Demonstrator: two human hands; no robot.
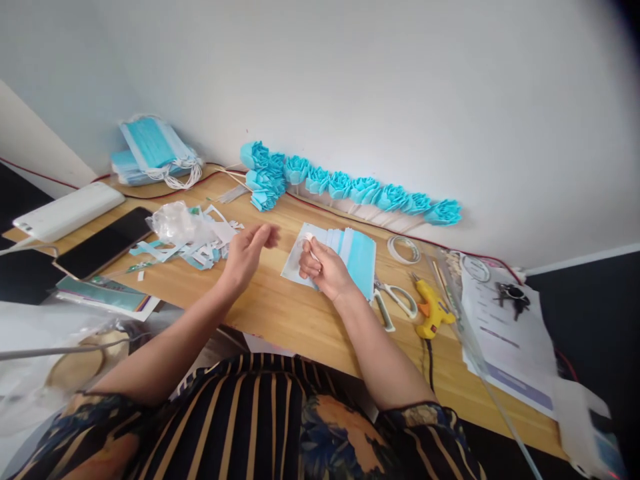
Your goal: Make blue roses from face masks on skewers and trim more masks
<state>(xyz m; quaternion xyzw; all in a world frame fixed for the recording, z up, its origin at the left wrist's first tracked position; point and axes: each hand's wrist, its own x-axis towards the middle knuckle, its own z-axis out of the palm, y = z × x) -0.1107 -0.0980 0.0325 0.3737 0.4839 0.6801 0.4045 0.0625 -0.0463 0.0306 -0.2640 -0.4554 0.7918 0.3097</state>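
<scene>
My right hand is closed in a pinch on a small white piece, too small to name. Beneath and beside it lies a fanned pile of blue face masks with a white sheet at its left. To the left, my left hand is held above the table, thumb against curled fingers. Its fingertips are slightly blurred, and anything between them is hidden. Scissors with white handles rest by the masks' right edge, partly under them.
Blue paper-like flowers line the wall. Cut scraps, a phone, a white power bank and stacked masks lie left. Right are a tape roll, yellow glue gun, papers and keys.
</scene>
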